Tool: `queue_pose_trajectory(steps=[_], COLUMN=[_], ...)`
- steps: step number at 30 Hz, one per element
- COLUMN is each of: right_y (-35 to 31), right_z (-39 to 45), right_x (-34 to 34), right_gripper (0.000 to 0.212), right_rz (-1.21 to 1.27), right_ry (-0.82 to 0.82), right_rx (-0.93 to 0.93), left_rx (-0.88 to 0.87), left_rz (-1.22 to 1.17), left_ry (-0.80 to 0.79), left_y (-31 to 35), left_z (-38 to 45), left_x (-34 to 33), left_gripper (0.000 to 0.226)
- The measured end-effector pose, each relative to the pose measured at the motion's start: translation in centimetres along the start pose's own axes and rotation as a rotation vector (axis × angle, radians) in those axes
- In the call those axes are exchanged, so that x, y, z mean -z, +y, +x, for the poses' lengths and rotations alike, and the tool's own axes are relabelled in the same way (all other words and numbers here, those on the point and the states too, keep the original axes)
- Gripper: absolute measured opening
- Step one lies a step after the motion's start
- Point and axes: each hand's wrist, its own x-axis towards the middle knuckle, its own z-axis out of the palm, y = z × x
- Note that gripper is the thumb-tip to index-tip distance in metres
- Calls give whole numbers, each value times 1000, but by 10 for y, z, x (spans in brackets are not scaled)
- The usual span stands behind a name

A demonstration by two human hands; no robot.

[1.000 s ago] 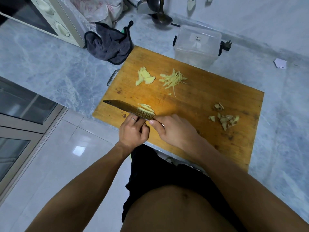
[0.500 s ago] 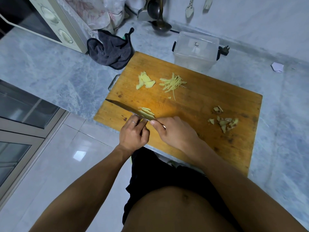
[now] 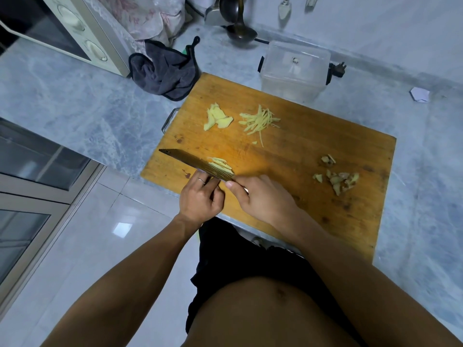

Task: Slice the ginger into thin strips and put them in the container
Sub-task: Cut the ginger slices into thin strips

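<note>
Pale yellow ginger slices [image 3: 221, 164] stacked near the near-left edge of the wooden cutting board [image 3: 300, 156]; steel cleaver [image 3: 195, 163] against them; right hand [image 3: 263, 196] curled round its handle; left hand [image 3: 200, 196] curled fingertips steadying the stack; slicing step underway; next: narrow cuts, then move cut strips [image 3: 258, 120] to clear plastic container [image 3: 294, 68].

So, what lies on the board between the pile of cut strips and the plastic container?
Nothing: in the head view, only bare wood of the cutting board separates the ginger strips from the container.
</note>
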Motion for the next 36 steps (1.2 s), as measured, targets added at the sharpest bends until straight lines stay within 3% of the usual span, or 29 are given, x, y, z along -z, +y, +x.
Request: queue_pose_trajectory(steps=[11,26,36], right_y=[5,2,2], right_z=[-9,-4,-10], right_x=[14,-7,15], right_gripper=[50,47,53], right_rz=[33,-140,8], right_ry=[-1,36,-29], right_rx=[11,36,-7], left_rx=[-19,-10,-33], left_rz=[4,2,15], left_ry=[39,72,78], left_y=[0,5,1], left_z=[1,1,0], left_x=[-1,3,-1], left_gripper=[29,22,28])
